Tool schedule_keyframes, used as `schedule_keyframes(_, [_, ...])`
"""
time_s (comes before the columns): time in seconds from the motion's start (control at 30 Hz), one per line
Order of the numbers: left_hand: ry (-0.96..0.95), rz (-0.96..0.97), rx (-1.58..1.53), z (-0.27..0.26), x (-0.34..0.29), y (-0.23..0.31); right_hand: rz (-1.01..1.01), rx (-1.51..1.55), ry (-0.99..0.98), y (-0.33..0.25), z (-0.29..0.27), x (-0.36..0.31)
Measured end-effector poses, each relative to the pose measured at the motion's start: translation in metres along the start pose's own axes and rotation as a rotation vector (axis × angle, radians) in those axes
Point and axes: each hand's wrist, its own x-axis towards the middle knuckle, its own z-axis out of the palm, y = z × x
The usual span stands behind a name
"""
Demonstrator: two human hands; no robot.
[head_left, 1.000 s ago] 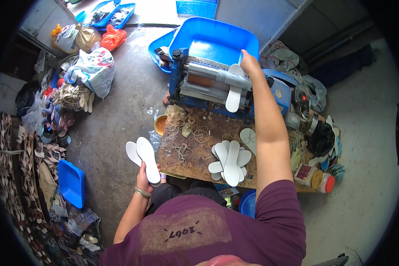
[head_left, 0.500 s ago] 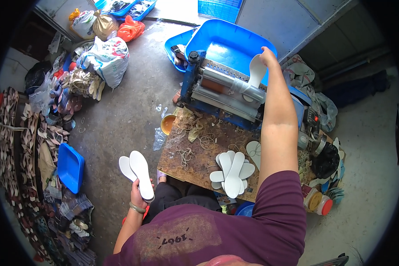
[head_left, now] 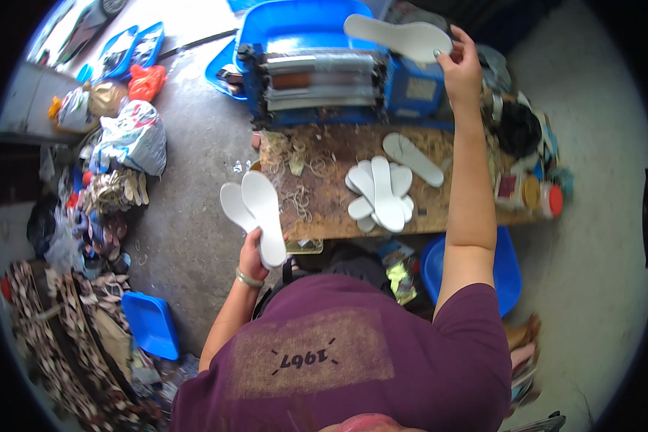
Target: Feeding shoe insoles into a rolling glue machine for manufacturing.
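My right hand (head_left: 462,68), arm stretched far forward, grips one white insole (head_left: 398,36) by its end. This insole is held above the blue right end of a roller machine (head_left: 322,81), clear of the rollers. My left hand (head_left: 250,253) is closed around the lower part of white insoles (head_left: 263,209), at least two, fanned apart left of the table. A fanned pile of white insoles (head_left: 386,198) lies on the worn wooden table (head_left: 338,219). Behind that pile rests a single insole (head_left: 413,160), flat on the wood.
Behind the machine stands a big blue tub (head_left: 306,29). Loose strings (head_left: 299,204) litter the table's left side. Lidded jars (head_left: 551,199) stand at its right end. Another blue tub (head_left: 507,270) sits below. Bags (head_left: 133,137) and shoe parts crowd the left floor, near a blue basin (head_left: 150,324).
The whole view has shifted. My right hand has carried its insole away from the rollers to the right, turning it nearly sideways. My left hand still holds its insoles, now nearer the table.
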Motion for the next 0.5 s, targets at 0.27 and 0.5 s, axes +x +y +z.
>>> schedule_keyframes(0.27, [-0.212,-0.103,0.186,0.013,0.005,0.006,0.988,0.162,-0.102,0.056,-0.074,-0.230])
schedule_keyframes(0.5, [-0.322,-0.163,0.141,0.045,0.004,-0.003,0.958,0.282,-0.482,-0.020,-0.019,-0.318])
